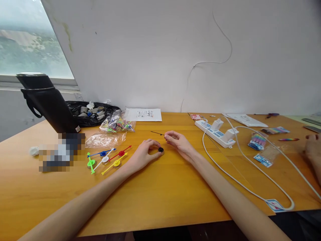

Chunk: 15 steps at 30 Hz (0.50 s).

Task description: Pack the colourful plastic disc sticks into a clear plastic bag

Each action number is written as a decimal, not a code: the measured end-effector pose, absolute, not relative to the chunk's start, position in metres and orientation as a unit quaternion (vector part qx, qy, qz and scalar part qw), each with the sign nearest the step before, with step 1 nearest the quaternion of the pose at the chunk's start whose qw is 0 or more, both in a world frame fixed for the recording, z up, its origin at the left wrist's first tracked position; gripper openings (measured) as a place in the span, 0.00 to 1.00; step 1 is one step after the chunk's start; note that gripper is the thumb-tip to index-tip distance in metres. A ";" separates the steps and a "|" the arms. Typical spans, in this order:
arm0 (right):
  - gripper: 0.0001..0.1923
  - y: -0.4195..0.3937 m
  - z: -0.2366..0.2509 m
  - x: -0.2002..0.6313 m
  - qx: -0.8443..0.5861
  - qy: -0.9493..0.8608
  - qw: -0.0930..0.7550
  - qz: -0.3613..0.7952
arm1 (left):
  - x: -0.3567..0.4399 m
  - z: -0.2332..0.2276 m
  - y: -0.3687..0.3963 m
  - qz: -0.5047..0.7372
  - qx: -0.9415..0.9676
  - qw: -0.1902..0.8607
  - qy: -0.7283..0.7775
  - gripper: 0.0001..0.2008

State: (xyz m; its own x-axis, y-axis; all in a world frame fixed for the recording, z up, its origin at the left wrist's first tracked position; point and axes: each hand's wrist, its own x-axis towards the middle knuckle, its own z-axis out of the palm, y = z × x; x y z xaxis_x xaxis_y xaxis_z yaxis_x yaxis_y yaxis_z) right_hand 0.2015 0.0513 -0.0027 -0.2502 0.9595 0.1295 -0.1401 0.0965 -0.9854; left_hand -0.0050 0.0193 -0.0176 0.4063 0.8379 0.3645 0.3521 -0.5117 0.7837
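Observation:
Between the thumb and fingers of my left hand (144,155) is a small round black spinner base (161,150), resting on the table. My right hand (179,142) pinches one end of a thin black spinner arrow (157,133), held just above the tabletop beyond the base. Left of my left hand lie several spinners with arrows on round bases: a green one (91,163), a blue one (102,154), a white one (104,159), a red one (121,153) and a yellow one (116,163).
A clear bag of colourful pieces (117,124) lies behind the spinners, near a black bottle (50,103) and a black rubbish bag (90,112). At right are a white power strip (214,133), looping cables and packets (257,141). Another person's hand (313,150) rests at the right edge.

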 end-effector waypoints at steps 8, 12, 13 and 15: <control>0.18 0.052 -0.001 0.205 -0.382 -0.566 0.451 0.575 | -0.003 -0.019 0.026 0.481 0.572 0.572 0.337 0.17; 0.17 0.049 0.001 0.204 -0.399 -0.594 0.424 0.555 | -0.003 -0.017 0.023 0.499 0.522 0.613 0.322 0.19; 0.17 0.049 0.001 0.204 -0.402 -0.601 0.418 0.550 | -0.002 -0.016 0.022 0.503 0.518 0.613 0.322 0.19; 0.16 0.048 0.001 0.204 -0.410 -0.617 0.407 0.535 | -0.002 -0.016 0.022 0.507 0.513 0.610 0.327 0.21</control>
State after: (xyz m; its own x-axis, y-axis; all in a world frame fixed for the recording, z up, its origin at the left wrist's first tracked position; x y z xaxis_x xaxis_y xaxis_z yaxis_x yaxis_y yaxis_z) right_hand 0.2037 0.0479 0.0012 -0.3330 0.9408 0.0630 0.0703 0.0914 -0.9933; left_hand -0.0024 0.0225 -0.0155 0.2709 0.9550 0.1207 -0.2840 -0.0405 0.9580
